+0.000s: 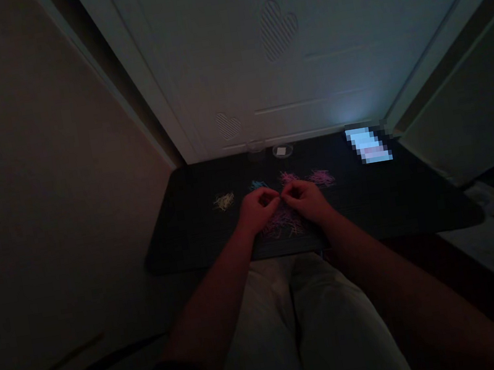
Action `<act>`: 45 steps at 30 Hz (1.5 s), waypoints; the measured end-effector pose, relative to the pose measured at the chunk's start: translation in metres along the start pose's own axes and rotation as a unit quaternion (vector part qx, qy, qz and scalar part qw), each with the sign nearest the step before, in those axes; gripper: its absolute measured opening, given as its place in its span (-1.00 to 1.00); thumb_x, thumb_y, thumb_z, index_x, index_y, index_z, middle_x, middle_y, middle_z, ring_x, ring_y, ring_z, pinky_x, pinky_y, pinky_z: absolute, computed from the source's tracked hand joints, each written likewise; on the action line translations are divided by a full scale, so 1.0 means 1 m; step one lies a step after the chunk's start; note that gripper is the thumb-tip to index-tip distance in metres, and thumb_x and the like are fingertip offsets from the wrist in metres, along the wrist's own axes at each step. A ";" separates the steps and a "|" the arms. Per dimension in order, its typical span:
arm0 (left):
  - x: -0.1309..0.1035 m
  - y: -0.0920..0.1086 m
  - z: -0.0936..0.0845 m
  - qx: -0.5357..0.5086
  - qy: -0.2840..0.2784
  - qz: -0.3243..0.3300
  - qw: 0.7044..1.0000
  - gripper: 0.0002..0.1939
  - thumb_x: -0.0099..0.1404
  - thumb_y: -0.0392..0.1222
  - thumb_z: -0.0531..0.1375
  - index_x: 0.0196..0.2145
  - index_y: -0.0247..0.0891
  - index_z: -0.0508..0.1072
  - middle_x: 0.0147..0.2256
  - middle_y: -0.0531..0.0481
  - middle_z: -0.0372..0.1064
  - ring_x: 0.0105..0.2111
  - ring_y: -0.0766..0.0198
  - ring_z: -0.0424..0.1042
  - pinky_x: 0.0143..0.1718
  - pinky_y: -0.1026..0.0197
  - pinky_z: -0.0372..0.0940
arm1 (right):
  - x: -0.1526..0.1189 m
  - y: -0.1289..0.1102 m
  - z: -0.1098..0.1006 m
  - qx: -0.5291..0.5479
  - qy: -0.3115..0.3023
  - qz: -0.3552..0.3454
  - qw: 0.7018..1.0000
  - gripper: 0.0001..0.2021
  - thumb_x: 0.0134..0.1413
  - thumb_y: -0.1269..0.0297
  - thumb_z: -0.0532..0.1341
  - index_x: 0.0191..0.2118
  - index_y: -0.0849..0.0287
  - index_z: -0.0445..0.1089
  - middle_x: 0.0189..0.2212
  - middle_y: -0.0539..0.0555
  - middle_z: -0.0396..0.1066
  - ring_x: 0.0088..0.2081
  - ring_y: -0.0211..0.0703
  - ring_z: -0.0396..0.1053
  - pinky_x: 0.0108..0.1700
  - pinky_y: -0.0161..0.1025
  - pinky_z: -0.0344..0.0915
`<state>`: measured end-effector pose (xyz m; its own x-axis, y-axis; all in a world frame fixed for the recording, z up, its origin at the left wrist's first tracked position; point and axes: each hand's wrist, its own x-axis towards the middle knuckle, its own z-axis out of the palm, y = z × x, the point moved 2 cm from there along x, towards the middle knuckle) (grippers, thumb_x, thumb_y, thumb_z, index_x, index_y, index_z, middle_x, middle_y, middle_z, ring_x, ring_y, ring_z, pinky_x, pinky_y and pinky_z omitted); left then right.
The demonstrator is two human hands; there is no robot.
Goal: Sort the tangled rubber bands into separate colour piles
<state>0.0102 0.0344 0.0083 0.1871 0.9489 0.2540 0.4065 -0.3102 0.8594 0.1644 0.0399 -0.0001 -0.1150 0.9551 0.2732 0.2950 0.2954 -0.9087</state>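
Both hands meet over a mixed pile of thin little sticks, mostly purple and pink in the dim light. My left hand has its thumb and forefinger pinched together at the tips. Close beside it, my right hand makes the same kind of pinch, the fingertips of the two almost touching. Whatever is between the fingers is too small and dark to make out. Beyond the hands lie smaller heaps: cream sticks, blue sticks partly behind my left hand, pink sticks, and violet-pink sticks.
A clear container and a round clear lid with a white label stand at the back of the dark table. A lit phone lies at the back right. Behind the table rises a white panel with heart patterns.
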 end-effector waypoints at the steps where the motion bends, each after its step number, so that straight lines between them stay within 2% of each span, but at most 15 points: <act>1: 0.000 -0.001 0.000 -0.001 0.003 -0.004 1.000 -0.85 0.10 -0.21 0.22 -0.35 -0.30 0.50 -0.44 0.03 0.45 -0.47 0.37 0.37 -0.42 0.32 0.28 | 0.000 0.000 0.000 -0.005 0.002 -0.004 1.000 -0.91 -0.16 0.29 0.18 -0.52 0.20 0.35 -0.59 -0.03 0.34 -0.52 -0.29 0.24 -0.44 -0.32 0.16; 13: 0.002 -0.005 0.000 -0.039 0.024 -0.035 0.998 -0.89 0.07 -0.22 0.22 -0.43 -0.31 0.46 -0.50 0.03 0.42 -0.50 0.35 0.36 -0.45 0.31 0.25 | 0.001 0.002 0.001 0.008 0.002 -0.002 1.000 -0.92 -0.18 0.30 0.18 -0.50 0.19 0.34 -0.59 -0.03 0.31 -0.53 -0.29 0.20 -0.46 -0.32 0.14; 19: 0.002 -0.008 0.000 -0.036 0.022 -0.021 0.999 -0.88 0.07 -0.20 0.22 -0.43 -0.32 0.46 -0.48 0.03 0.41 -0.49 0.36 0.35 -0.44 0.31 0.23 | 0.002 0.002 0.001 0.004 0.003 -0.010 1.000 -0.93 -0.18 0.31 0.17 -0.51 0.19 0.34 -0.59 -0.03 0.32 -0.52 -0.28 0.22 -0.44 -0.31 0.17; 24: 0.003 -0.009 0.000 -0.031 0.023 -0.019 0.999 -0.87 0.08 -0.19 0.22 -0.42 -0.32 0.46 -0.49 0.03 0.42 -0.49 0.36 0.36 -0.44 0.31 0.24 | 0.004 0.009 0.001 0.015 -0.011 -0.012 1.000 -0.87 -0.18 0.29 0.19 -0.42 0.20 0.39 -0.55 -0.02 0.36 -0.50 -0.27 0.25 -0.42 -0.30 0.19; 28: 0.004 -0.007 0.000 -0.019 0.018 -0.018 0.999 -0.86 0.07 -0.19 0.22 -0.42 -0.32 0.47 -0.48 0.02 0.43 -0.48 0.35 0.37 -0.42 0.31 0.25 | 0.005 0.010 0.001 -0.028 -0.014 -0.011 0.999 -0.89 -0.16 0.28 0.19 -0.48 0.21 0.40 -0.58 -0.02 0.35 -0.51 -0.27 0.25 -0.43 -0.31 0.17; 35: 0.003 -0.003 0.000 -0.037 0.038 -0.041 0.998 -0.88 0.04 -0.21 0.24 -0.45 -0.33 0.48 -0.50 0.03 0.43 -0.48 0.35 0.37 -0.38 0.29 0.26 | 0.004 -0.002 0.002 -0.023 0.016 0.008 1.000 -0.87 -0.18 0.26 0.18 -0.54 0.21 0.38 -0.60 -0.03 0.35 -0.51 -0.27 0.25 -0.40 -0.30 0.18; 38: 0.001 0.001 -0.002 -0.068 0.034 -0.055 0.996 -0.88 0.03 -0.21 0.24 -0.47 -0.32 0.47 -0.51 0.04 0.43 -0.48 0.35 0.37 -0.38 0.28 0.26 | 0.001 -0.012 -0.001 -0.018 0.008 0.010 1.000 -0.88 -0.19 0.27 0.18 -0.55 0.21 0.39 -0.60 -0.03 0.36 -0.51 -0.27 0.26 -0.39 -0.30 0.19; 45: -0.023 -0.002 -0.017 -0.073 0.045 -0.043 0.995 -0.90 0.03 -0.22 0.23 -0.48 -0.32 0.45 -0.50 0.06 0.40 -0.47 0.36 0.35 -0.36 0.29 0.24 | -0.019 -0.025 -0.007 -0.029 -0.014 0.002 0.999 -0.87 -0.21 0.25 0.17 -0.57 0.20 0.35 -0.64 -0.06 0.30 -0.53 -0.29 0.21 -0.42 -0.31 0.16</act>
<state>-0.0099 0.0146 0.0083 0.0740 0.9751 0.2090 0.2822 -0.2214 0.9335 0.1656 0.0145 0.0199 -0.1405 0.9552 0.2604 0.3506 0.2939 -0.8892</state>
